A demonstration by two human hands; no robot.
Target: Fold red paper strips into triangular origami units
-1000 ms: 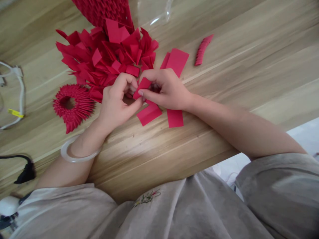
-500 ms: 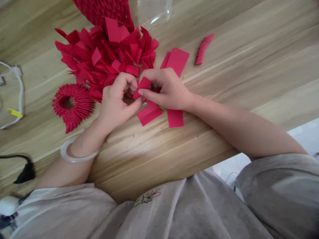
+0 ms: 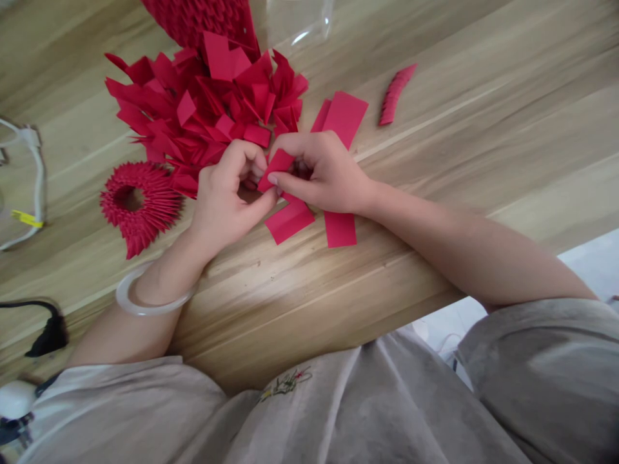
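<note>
A small red paper strip [image 3: 280, 166] is pinched between my two hands. My right hand [image 3: 326, 171] grips it with thumb and fingers from the right. My left hand [image 3: 232, 187] holds its lower left end, thumb and fingertips closed there. Under and beside the hands lie loose red strips, one creased paper strip [image 3: 291, 222] in front and a flat paper strip [image 3: 344, 117] behind my right hand. Just beyond my left hand spreads a heap of folded red paper pieces [image 3: 193, 109].
Left of the heap sits a ring-shaped red folded-paper piece [image 3: 145, 203]. A curved row of joined paper pieces [image 3: 397, 95] lies at the right. Farther back are a larger red paper structure [image 3: 207, 22] and clear plastic [image 3: 300, 19]. White cable [image 3: 39, 174] and a black plug [image 3: 51, 332] lie left.
Almost nothing differs. Both hands keep the same pinch on the paper strip, and the view has shifted very slightly.
</note>
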